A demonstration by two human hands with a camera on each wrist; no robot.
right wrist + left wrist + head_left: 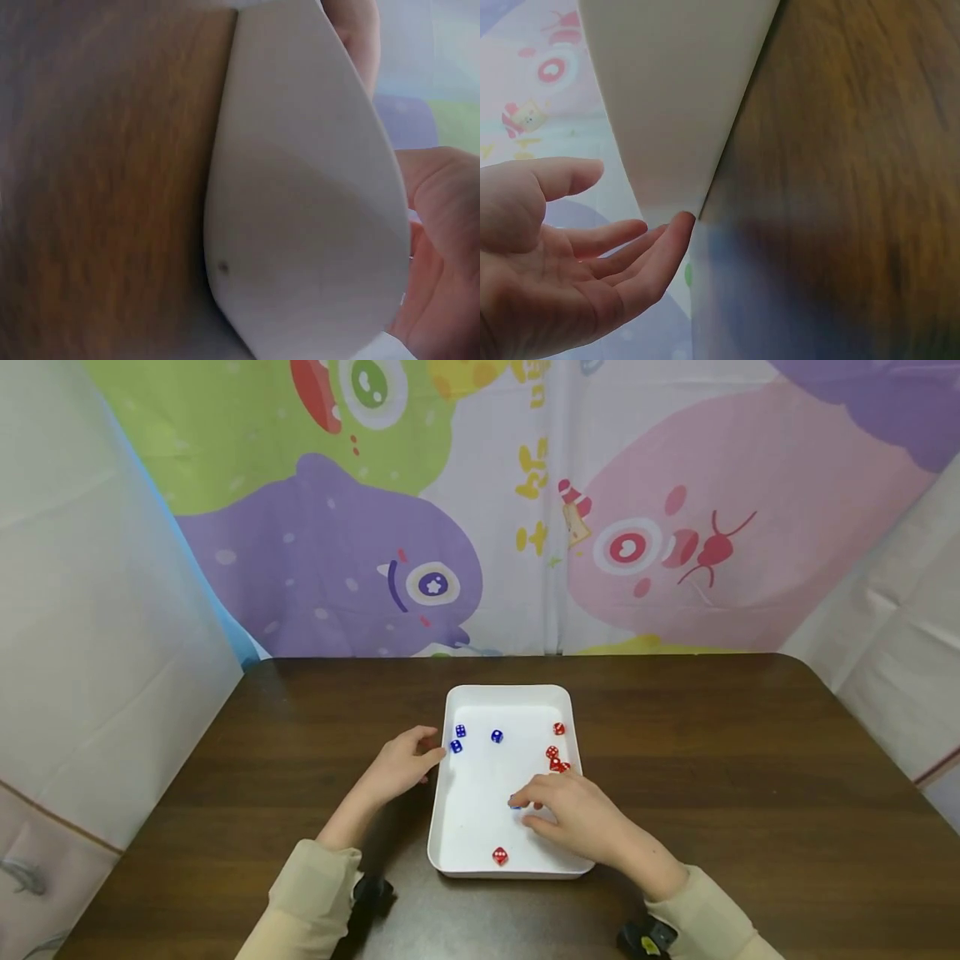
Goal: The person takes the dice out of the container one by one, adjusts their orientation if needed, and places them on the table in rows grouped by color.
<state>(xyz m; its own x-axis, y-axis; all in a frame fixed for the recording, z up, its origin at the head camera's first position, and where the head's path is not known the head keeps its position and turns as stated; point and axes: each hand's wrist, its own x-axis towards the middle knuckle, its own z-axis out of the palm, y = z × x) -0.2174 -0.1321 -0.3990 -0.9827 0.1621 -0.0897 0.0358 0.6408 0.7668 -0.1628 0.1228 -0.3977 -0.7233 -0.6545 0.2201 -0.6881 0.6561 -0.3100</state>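
A white tray (472, 827) holds small blue and red dice. My right hand (577, 814) reaches over its right side, fingers bent loosely, the index fingertip right at a partly covered blue die (514, 804). The thumb stands apart from that die. My left hand (397, 766) is beside the tray's left wall with its fingers relaxed and nothing in them. In the left wrist view, the left hand (592, 262) shows its palm and loosely curved fingers near the outer tray wall (675, 97). The tray wall hides part of the right hand (450, 232) in the right wrist view.
Two blue dice lie by the tray's left wall, and another blue die (497, 737) is farther in. Several red dice (552, 752) lie along the right wall. A single red die (500, 856) is near the front. Beneath is a brown wooden table (712, 760).
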